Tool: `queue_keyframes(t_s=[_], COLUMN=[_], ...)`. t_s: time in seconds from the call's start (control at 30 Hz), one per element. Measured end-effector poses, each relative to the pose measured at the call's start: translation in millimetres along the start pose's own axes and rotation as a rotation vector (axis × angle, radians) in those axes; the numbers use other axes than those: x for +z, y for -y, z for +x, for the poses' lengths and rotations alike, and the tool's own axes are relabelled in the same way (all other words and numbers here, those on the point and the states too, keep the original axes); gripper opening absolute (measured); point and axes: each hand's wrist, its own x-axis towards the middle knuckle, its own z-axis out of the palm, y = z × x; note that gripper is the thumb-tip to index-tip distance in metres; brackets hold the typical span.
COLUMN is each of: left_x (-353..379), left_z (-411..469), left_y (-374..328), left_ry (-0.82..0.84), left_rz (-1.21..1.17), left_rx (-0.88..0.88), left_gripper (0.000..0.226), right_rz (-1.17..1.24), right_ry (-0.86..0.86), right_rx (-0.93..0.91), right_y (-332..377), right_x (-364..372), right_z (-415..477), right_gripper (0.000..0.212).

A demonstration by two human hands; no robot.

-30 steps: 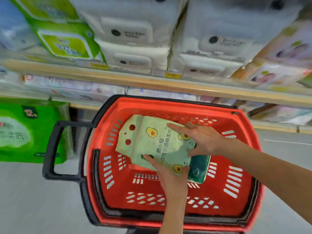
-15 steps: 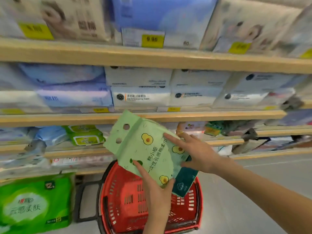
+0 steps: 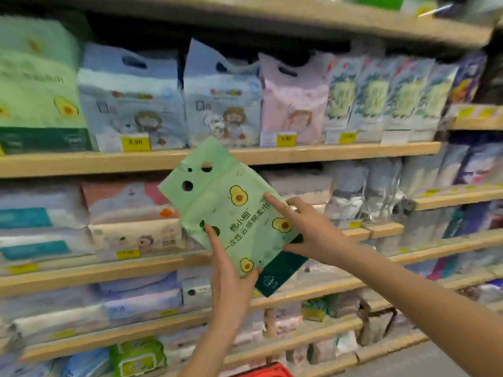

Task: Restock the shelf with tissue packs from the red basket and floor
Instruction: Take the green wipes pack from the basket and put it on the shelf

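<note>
A light green tissue pack point(image 3: 217, 202) printed with avocados and a dark green bottom band is held tilted in front of the shelves, its handle end up and to the left. My left hand point(image 3: 231, 270) grips its lower edge from below. My right hand point(image 3: 313, 229) holds its right side, fingers spread over the front. A matching avocado pack point(image 3: 38, 85) stands on the upper shelf point(image 3: 340, 153) at the far left. Only the rim of the red basket point(image 3: 268, 372) shows at the bottom edge.
Wooden shelves run across the whole view, packed with tissue packs: blue and pink cartoon packs point(image 3: 223, 99) on the upper shelf, flat packs point(image 3: 43, 229) on the middle ones, green wipes point(image 3: 138, 357) low down. Yellow price tags point(image 3: 135, 142) line the shelf edges.
Both hands have lifted the avocado pack out of the red basket and up to the level of the middle shelves. The view has swung upward, leaving the basket almost out of sight.
</note>
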Motion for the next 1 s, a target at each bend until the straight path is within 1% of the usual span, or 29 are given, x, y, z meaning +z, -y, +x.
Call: queue_keyframes(t_s=[0.17, 0.3, 0.43, 0.67, 0.77, 1.0], left_x=[-17, -25, -21, 2, 12, 20], left_z=[45, 74, 106, 161, 187, 225], left_y=[-83, -147, -200, -286, -317, -377], left_ry=[0.009, 0.020, 0.029, -0.112, -0.161, -0.255], left_rz=[0.121, 0.175, 0.276, 0.478, 0.532, 0.569], left_rx=[0.226, 0.340, 0.498, 0.702, 0.790, 0.901], left_gripper=[0.129, 0.128, 0.127, 0.124, 0.126, 0.123], right_rz=[0.059, 0.038, 0.025, 0.077, 0.095, 0.125], right_ry=[-0.161, -0.288, -0.423, -0.703, -0.762, -0.861], right_rx=[-0.032, -0.058, -0.102, -0.205, -0.258, -0.350], right_y=[10, 9, -2, -43, -60, -78], right_x=[-88, -142, -187, -250, -277, -331], right_z=[16, 27, 40, 76, 93, 131], right_gripper=[0.107, 0.114, 0.116, 0.116, 0.115, 0.115])
